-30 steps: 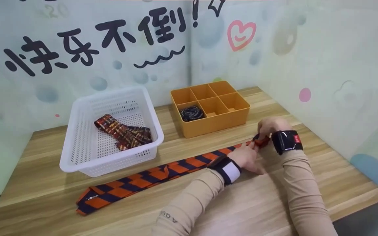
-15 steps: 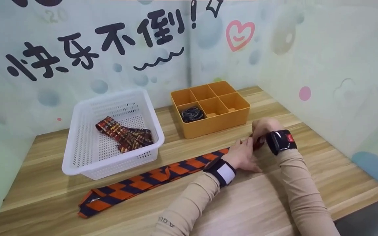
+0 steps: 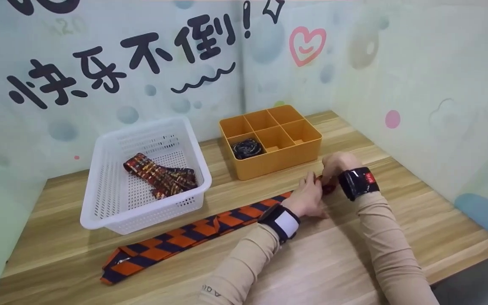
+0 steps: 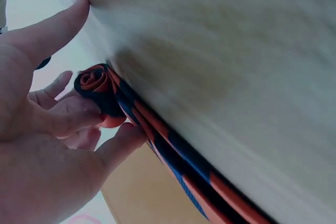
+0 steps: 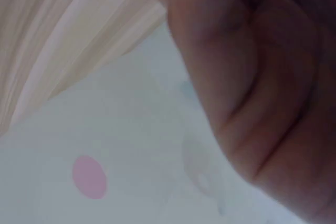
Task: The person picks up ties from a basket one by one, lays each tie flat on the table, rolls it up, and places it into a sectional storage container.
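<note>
An orange and navy necktie (image 3: pixel 176 239) lies stretched across the table, its wide end at the front left and its far end coiled into a roll (image 4: pixel 94 83). My right hand (image 3: pixel 340 164) grips the rolled end with curled fingers. My left hand (image 3: pixel 306 195) is just left of the roll. In the left wrist view its fingers touch the roll and the strip beside it, while the thumb (image 4: pixel 63 27) stretches apart from them. The right wrist view has mostly the side of the right hand (image 5: pixel 262 87); the necktie is hidden there.
A white perforated basket (image 3: pixel 144 215) at the left holds a red and brown patterned necktie (image 3: pixel 157 173). Behind the hands, an orange divided box (image 3: pixel 278 161) has a dark rolled necktie (image 3: pixel 247 149) in its front left compartment. Walls enclose the wooden table (image 3: pixel 57 254) at the back and sides.
Both hands have shifted left along the necktie, and the rolled end with them. The left thumb has drawn in closer to its hand.
</note>
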The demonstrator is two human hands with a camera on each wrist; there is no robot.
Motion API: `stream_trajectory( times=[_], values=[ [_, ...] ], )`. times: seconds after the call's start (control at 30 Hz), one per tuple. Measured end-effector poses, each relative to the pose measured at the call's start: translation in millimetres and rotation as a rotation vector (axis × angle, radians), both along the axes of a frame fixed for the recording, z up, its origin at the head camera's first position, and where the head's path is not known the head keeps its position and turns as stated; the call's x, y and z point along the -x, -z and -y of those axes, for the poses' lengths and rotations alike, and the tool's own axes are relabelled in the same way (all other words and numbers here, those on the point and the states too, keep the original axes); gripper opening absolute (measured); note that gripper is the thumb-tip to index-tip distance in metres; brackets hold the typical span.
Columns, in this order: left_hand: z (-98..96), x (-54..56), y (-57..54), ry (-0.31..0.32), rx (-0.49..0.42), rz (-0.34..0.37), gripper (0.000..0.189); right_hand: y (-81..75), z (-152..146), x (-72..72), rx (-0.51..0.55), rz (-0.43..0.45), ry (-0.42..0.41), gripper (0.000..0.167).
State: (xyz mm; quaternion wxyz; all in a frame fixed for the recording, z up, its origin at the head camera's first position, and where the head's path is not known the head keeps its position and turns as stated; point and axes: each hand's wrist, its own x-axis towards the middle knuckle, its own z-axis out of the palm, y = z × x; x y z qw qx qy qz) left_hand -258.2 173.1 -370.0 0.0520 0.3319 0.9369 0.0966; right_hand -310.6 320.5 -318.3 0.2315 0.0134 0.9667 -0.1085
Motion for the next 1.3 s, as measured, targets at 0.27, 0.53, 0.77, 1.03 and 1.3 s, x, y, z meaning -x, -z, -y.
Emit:
stream_trajectory(
  times=[0.27, 0.53, 0.77, 1.03, 1.3],
  values=[
    [25.0, 16.2, -4.6, 0.174, 0.059, -0.056, 0.036, -4.3, 5.0, 3.5, 0.117, 0.06, -0.001, 0.04],
    [33.5, 20.6, -2.6, 0.123, -0.039, 0.069, 0.048, -12.1, 13.3, 3.0, 0.053, 0.059, -0.077, 0.031],
    [40.4, 16.5, -3.4, 0.108, -0.184, 0.161, 0.044, -8.5, 27.1, 0.4, 0.003, 0.016, -0.077, 0.021],
    [41.2, 15.7, -1.0, 0.08, -0.223, 0.19, 0.045, -1.8, 49.8, -3.3, -0.081, -0.08, -0.057, 0.03],
    [48.4, 23.0, 0.3, 0.041, -0.341, 0.226, 0.053, 5.0, 63.3, 0.4, -0.102, -0.086, -0.091, 0.036]
  ],
)
